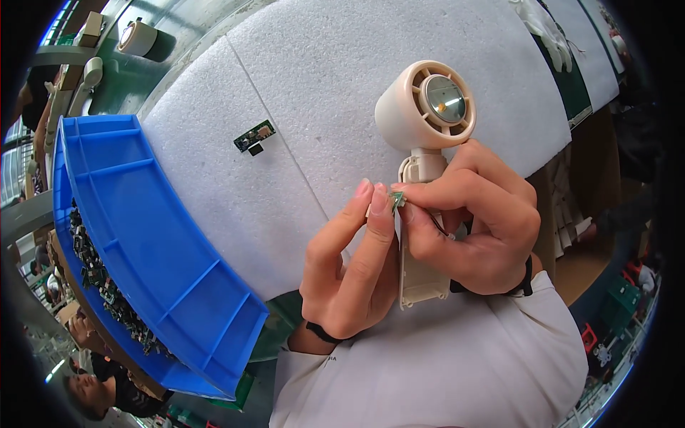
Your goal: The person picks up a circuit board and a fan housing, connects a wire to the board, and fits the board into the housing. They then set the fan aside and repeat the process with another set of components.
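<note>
A cream handheld fan [394, 116] lies in front of me, its round head away from me and its opened handle [422, 282] toward me. Over the handle's upper end, a small green circuit board [397, 200] is pinched between my fingertips. My left hand [348, 267] grips it from the left with thumb and forefinger. From the right, my right hand [479, 217] holds its other side, with a dark wire below the fingers. Most of the little board is hidden. Farther left, another dark green circuit board [255, 135] rests on the white foam sheet [314, 93].
A blue plastic bin [153, 235] at left holds many small circuit boards [107, 285]. Another cream fan head [138, 38] stands on the green surface at the far left. White gloves [546, 32] lie far right. A person [107, 389] sits at lower left.
</note>
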`<state>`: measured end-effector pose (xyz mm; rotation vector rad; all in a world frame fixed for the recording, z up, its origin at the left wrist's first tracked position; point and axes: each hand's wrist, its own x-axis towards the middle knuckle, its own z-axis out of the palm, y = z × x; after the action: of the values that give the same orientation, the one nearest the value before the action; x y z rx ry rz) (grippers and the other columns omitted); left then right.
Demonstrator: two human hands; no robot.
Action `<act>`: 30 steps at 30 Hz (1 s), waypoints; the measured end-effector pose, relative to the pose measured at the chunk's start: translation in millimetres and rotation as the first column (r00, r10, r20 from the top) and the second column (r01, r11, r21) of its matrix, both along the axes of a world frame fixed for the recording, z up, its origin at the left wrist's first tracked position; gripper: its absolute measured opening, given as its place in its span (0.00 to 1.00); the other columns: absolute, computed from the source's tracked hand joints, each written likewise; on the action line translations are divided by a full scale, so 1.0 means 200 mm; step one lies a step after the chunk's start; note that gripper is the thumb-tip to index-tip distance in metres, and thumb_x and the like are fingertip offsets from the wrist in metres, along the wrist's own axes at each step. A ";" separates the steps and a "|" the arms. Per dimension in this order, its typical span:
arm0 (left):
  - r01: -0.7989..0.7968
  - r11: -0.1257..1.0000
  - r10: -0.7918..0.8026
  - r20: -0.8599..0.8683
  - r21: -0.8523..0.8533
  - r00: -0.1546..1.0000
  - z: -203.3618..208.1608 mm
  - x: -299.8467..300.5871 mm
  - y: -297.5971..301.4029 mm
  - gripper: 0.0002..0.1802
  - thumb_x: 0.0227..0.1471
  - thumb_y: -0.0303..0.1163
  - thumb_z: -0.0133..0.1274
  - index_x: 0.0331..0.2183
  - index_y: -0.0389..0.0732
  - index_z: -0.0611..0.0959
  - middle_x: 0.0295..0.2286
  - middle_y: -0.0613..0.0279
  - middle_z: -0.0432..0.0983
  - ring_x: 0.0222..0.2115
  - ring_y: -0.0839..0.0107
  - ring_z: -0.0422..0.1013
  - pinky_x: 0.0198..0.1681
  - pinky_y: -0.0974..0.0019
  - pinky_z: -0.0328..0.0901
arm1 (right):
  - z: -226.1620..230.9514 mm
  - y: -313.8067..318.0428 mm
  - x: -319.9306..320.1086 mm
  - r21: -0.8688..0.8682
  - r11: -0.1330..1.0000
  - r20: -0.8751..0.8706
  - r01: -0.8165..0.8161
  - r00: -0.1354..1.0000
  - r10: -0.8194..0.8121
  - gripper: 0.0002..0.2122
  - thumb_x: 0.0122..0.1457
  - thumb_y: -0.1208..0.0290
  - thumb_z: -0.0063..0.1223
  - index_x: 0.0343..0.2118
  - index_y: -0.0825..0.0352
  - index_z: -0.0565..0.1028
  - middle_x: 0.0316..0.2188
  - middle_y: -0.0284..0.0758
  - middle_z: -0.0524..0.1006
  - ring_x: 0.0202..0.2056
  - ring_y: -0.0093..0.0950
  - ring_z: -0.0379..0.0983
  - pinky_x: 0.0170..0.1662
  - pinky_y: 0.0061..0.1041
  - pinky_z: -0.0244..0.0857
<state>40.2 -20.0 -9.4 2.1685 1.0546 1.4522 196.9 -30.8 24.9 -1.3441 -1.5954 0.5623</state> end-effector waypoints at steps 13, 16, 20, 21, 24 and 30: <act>0.220 0.902 -0.048 0.420 -0.371 0.906 -0.03 -0.06 0.03 0.22 0.47 0.06 0.56 0.46 0.30 0.82 0.40 0.44 0.79 0.39 0.61 0.80 0.40 0.70 0.76 | 0.09 0.03 0.17 -0.201 0.924 -0.244 -0.326 0.930 0.275 0.18 0.40 0.80 0.72 0.38 0.67 0.83 0.28 0.34 0.78 0.26 0.20 0.71 0.31 0.18 0.66; 0.248 0.891 -0.053 0.456 -0.380 0.889 -0.02 -0.05 0.04 0.22 0.47 0.06 0.56 0.46 0.30 0.82 0.40 0.44 0.79 0.38 0.63 0.80 0.39 0.70 0.76 | 0.09 0.02 0.19 -0.145 0.942 0.012 -0.301 0.952 0.306 0.19 0.38 0.81 0.73 0.38 0.66 0.83 0.31 0.34 0.81 0.28 0.22 0.71 0.32 0.21 0.65; 0.264 0.881 -0.052 0.475 -0.392 0.878 -0.02 -0.05 0.04 0.22 0.46 0.06 0.57 0.45 0.30 0.82 0.40 0.45 0.80 0.36 0.65 0.80 0.38 0.70 0.75 | 0.06 0.01 0.21 -0.099 0.949 0.148 -0.300 0.938 0.312 0.17 0.40 0.82 0.71 0.37 0.66 0.83 0.31 0.32 0.81 0.30 0.24 0.71 0.31 0.21 0.64; 0.263 0.880 -0.049 0.476 -0.396 0.878 -0.02 -0.05 0.04 0.22 0.46 0.06 0.57 0.45 0.30 0.82 0.40 0.46 0.80 0.36 0.66 0.80 0.38 0.70 0.75 | 0.06 0.01 0.22 -0.099 0.949 0.150 -0.299 0.939 0.311 0.17 0.40 0.82 0.71 0.37 0.66 0.83 0.31 0.32 0.81 0.30 0.24 0.71 0.31 0.21 0.64; 0.260 0.887 -0.073 0.438 -0.382 0.896 -0.03 -0.06 0.04 0.22 0.46 0.07 0.57 0.45 0.30 0.83 0.40 0.47 0.79 0.35 0.67 0.79 0.39 0.70 0.75 | 0.05 0.03 0.22 -0.013 0.939 0.123 -0.343 0.932 0.341 0.15 0.42 0.81 0.71 0.36 0.64 0.84 0.32 0.32 0.81 0.29 0.23 0.70 0.31 0.20 0.62; 0.308 0.859 -0.112 0.436 -0.409 0.893 -0.01 -0.07 0.06 0.22 0.46 0.07 0.57 0.46 0.30 0.83 0.40 0.49 0.79 0.37 0.69 0.79 0.40 0.70 0.75 | 0.05 0.05 0.16 -0.042 0.938 0.131 -0.343 0.929 0.346 0.16 0.43 0.77 0.71 0.38 0.59 0.85 0.28 0.28 0.76 0.28 0.22 0.68 0.28 0.20 0.58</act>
<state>25.5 -8.8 -10.7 1.5084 0.8670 1.2919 229.5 -21.2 34.1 -1.1396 -1.9626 0.7083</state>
